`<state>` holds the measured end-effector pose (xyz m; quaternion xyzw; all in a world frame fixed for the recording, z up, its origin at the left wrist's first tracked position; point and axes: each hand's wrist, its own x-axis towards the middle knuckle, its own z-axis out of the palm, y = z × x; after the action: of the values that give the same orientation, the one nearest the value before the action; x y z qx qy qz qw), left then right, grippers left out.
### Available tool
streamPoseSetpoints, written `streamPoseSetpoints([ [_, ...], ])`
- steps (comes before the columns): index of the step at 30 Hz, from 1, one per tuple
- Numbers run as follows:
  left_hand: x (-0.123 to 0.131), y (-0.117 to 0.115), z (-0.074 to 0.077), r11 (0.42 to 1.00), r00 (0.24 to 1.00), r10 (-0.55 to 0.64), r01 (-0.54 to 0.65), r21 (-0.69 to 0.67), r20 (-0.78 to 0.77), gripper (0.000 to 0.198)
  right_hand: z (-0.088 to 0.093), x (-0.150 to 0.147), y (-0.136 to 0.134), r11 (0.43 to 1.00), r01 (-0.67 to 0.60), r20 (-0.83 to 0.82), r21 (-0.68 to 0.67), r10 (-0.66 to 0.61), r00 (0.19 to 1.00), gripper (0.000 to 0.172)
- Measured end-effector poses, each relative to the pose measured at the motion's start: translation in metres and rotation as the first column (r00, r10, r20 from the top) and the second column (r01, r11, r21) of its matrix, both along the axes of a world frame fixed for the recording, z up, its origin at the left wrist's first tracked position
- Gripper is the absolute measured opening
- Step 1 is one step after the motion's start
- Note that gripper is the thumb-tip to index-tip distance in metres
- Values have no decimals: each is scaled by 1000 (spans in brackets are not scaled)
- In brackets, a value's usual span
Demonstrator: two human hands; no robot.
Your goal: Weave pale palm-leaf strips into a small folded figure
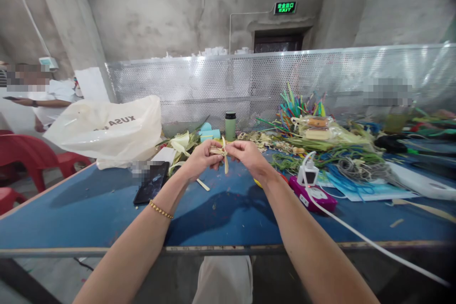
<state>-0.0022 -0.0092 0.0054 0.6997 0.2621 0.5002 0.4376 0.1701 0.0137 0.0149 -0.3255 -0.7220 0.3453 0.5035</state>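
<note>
Above the middle of the blue table, both my hands pinch a small piece made of pale dried leaf strips point(225, 166). My left hand point(200, 157) grips its left side, fingers closed. From the right, the thumb and fingertips of my right hand point(248, 154) close on the same piece. One strip end hangs below the fingers and another points up. How the strips are joined is too small to make out. A short pale strip point(203, 185) lies on the table just below my left hand.
A dark tablet point(152, 183) and a big white plastic bag point(110, 130) lie left. Behind my hands stands a green bottle point(230, 127). To the right are a purple power strip point(312, 194) with a white charger point(308, 173), its cable, and piled cords point(356, 169). A person point(53, 95) stands far left.
</note>
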Motion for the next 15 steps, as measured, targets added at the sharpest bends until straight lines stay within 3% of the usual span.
streamPoseSetpoints([
  [3, 2, 1, 1, 998, 998, 62, -62, -9, 15, 45, -1, -1, -2, 983, -155, -108, -96, 144, 984, 30],
  [5, 2, 4, 1, 983, 981, 184, -183, -20, 59, 47, -3, -1, 1, 970, -205, -199, -133, 177, 964, 30],
  [8, 1, 9, 0, 890, 889, 451, -455, 34, 82, 33, -5, -3, 5, 985, -132, -281, -113, 95, 955, 29],
  [10, 1, 10, -1, 837, 845, 533, -534, 118, 40, 28, -5, -5, 6, 995, -53, -317, -89, 22, 948, 29],
  [12, 2, 10, -1, 844, 856, 517, -515, 152, 30, 29, -5, -8, 4, 997, -13, -338, -78, -15, 941, 29],
  [15, 6, 8, -2, 931, 941, 336, -338, 140, 35, 40, -4, -13, -1, 998, -15, -342, -57, -5, 940, 29],
])
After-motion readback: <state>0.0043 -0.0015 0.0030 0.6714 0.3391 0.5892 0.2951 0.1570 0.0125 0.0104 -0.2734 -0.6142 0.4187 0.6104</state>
